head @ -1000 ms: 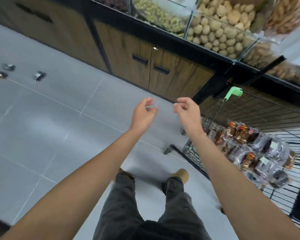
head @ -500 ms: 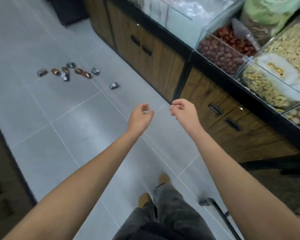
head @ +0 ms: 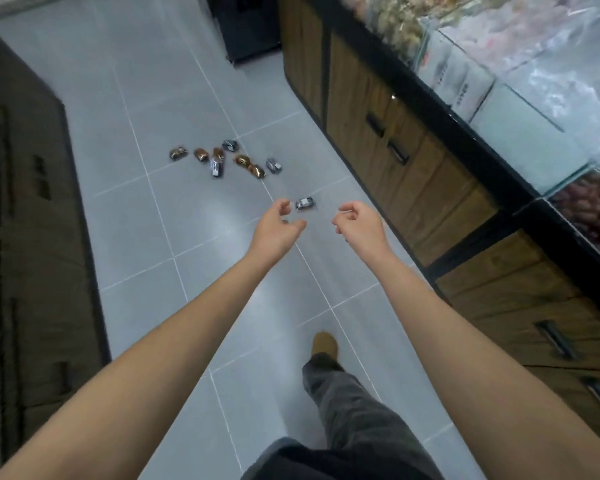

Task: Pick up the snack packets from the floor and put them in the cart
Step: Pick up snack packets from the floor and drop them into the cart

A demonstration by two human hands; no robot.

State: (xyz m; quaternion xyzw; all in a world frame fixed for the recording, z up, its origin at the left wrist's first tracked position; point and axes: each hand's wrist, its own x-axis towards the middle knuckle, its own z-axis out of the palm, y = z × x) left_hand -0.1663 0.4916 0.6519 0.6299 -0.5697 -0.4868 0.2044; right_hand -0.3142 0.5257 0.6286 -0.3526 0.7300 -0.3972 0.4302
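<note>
Several small snack packets (head: 222, 160), brown and silver, lie scattered on the grey tiled floor ahead. One silver packet (head: 305, 203) lies apart from the group, closer to me. My left hand (head: 278, 227) is held out in the air, fingers curled and apart, holding nothing. My right hand (head: 357, 224) is beside it, fingers loosely curled, also with nothing in it. Both hands are high above the floor, just short of the lone silver packet in the picture. The cart is out of view.
A wood-fronted counter (head: 413, 174) with black handles runs along the right, with glass bins of bulk snacks (head: 520, 81) on top. A dark unit (head: 25, 209) lines the left. My foot (head: 324, 344) steps forward on the open aisle floor (head: 160, 271).
The view has swung left, away from the cart, which has left the picture. The packets on the floor have come closer and nearer the centre. Both hands stay raised and hold nothing.
</note>
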